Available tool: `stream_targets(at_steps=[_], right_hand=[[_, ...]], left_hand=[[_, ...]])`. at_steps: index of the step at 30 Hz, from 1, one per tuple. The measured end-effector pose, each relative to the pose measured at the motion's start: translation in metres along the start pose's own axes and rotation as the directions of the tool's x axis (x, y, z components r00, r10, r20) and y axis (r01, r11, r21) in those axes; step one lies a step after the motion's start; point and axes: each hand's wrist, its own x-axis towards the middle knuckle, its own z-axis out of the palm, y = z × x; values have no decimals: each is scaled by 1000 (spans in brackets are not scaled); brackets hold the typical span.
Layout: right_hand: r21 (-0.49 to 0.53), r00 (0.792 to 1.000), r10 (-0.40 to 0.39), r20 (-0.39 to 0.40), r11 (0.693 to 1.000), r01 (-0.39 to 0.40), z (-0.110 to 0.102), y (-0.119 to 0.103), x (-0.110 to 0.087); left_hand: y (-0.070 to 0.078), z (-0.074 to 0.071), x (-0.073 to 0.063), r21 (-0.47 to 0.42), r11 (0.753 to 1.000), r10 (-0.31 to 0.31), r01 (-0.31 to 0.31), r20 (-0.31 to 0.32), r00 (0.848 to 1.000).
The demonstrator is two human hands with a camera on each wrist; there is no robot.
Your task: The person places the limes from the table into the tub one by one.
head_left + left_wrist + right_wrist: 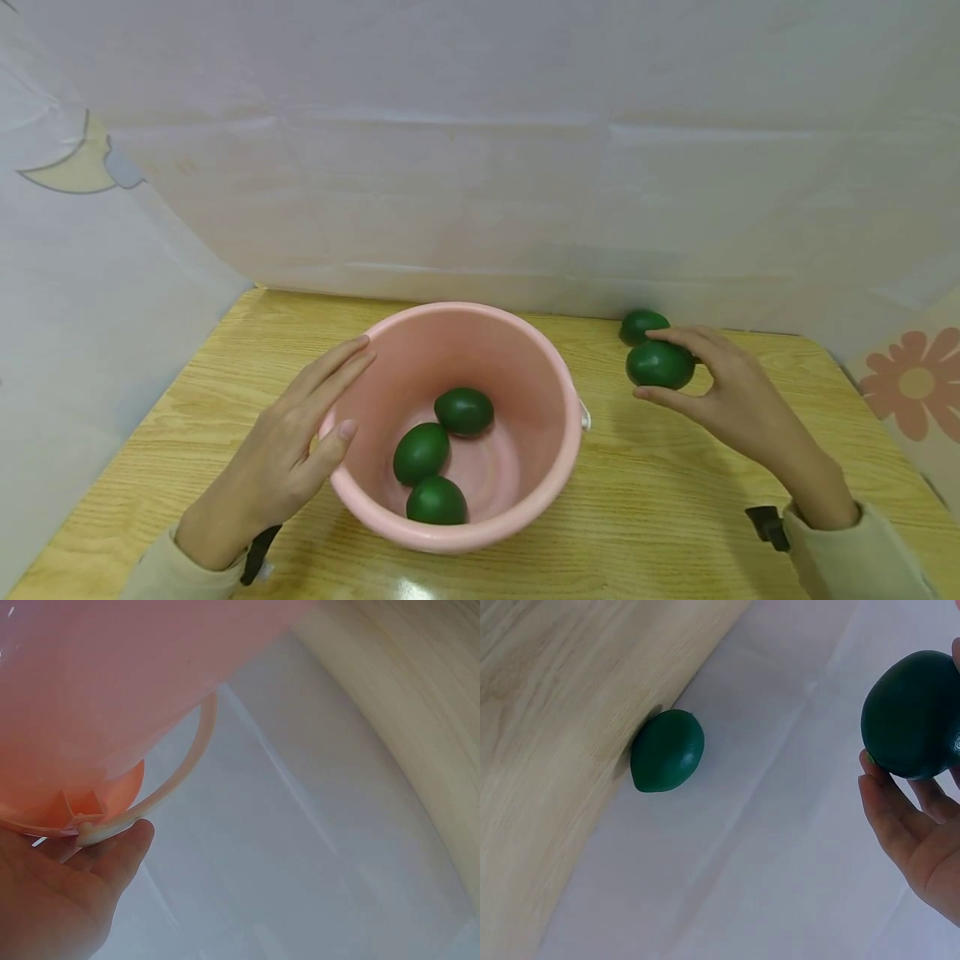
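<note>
A smooth dark green fruit [660, 365], lime-like in shape, is held by my right hand [738, 396] between thumb and fingers, above the table on the right. In the right wrist view the same held fruit [915, 716] is cut off by the frame edge. Behind it, another green fruit [642, 323] lies on the table near the back edge. My left hand [281, 442] rests at the left rim of a pink bucket [536, 504], fingers fairly straight. Inside the bucket lie three more green fruits [422, 454]. The left wrist view shows fingertips by the bucket's handle [180, 772].
The bucket stands upright on a wood-grain table [637, 517]. A pale sheet [450, 183] hangs as a wall behind the table, with a printed moon at left and a printed flower [915, 383] at right. A white handle joint [585, 415] sticks out on the bucket's right side.
</note>
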Motion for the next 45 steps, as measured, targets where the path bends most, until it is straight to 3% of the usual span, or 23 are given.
stream_targets(at_steps=[23, 31, 45], right_hand=[[26, 996, -43, -77, 999, 46, -7, -31, 2], [33, 986, -102, -129, 994, 107, -8, -40, 5], [55, 974, -178, -139, 981, 187, -11, -56, 12]], left_hand=[[-2, 0, -1, -1, 1000, 3, -3, -2, 1000], [-1, 0, -1, 1, 1000, 1, -1, 4, 1000], [-1, 0, 0, 13, 1000, -6, 6, 6, 1000]])
